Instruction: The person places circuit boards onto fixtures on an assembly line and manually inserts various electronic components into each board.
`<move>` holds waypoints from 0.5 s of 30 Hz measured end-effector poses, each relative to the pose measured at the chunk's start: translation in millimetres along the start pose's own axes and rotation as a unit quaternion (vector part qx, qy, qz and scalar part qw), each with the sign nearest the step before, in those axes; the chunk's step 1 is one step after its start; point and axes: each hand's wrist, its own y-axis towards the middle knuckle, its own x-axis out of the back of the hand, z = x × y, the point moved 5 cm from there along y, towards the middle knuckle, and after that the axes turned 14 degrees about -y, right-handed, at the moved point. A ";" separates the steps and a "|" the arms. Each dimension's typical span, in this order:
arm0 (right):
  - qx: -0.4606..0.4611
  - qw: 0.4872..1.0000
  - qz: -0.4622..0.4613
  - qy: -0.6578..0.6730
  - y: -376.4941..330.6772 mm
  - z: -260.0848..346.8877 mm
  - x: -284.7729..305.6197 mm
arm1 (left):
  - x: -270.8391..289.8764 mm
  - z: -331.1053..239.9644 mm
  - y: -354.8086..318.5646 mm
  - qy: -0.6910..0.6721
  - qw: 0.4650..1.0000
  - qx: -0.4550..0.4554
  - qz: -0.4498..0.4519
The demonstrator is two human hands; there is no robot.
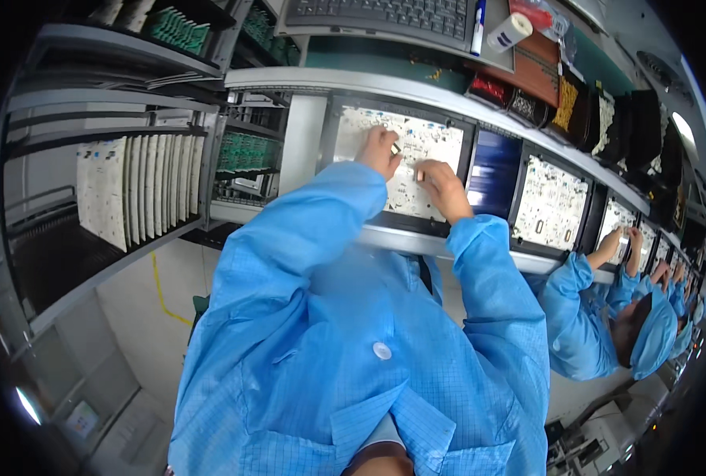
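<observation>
A white printed circuit board (428, 143) dotted with small parts lies in a dark frame in front of me. Over its left half, my left hand (379, 152) is closed, its fingertips pinching a small dark block-shaped component (396, 148) near the board's surface. My right hand (444, 190) reaches over the board's lower right part. Between its thumb and fingers is a small brownish rectangular component (420, 175). Whether either component touches the board cannot be made out.
Along the line to the right sits another populated board (552, 202), past a dark blue panel (493, 170). Bins of small parts (565, 103) line the far side. A rack of upright white boards (143, 186) stands left; a keyboard (384, 17) lies behind. Co-workers in blue (575, 317) work at right.
</observation>
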 end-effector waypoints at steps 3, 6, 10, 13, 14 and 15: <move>-0.078 0.996 -0.051 0.011 -18.3 -3.0 8.2 | -3.6 11.7 -2.6 0.066 0.998 -0.015 -0.018; -0.127 0.989 -0.069 0.024 -46.4 1.4 16.8 | 10.6 10.9 -0.7 0.020 0.999 -0.015 0.020; -0.142 0.987 -0.073 0.000 -72.4 8.1 18.2 | 48.8 -9.4 -23.2 -0.045 0.994 -0.022 0.095; -0.135 0.988 -0.071 -0.008 -76.6 8.3 12.6 | 62.1 -2.7 -44.7 -0.005 0.984 -0.034 0.175; -0.147 0.986 -0.081 -0.006 -77.9 8.2 11.2 | 62.7 4.7 -52.8 -0.014 0.983 -0.047 0.176; -0.158 0.983 -0.091 -0.004 -78.9 7.5 11.0 | 63.4 6.5 -56.4 -0.024 0.982 -0.061 0.176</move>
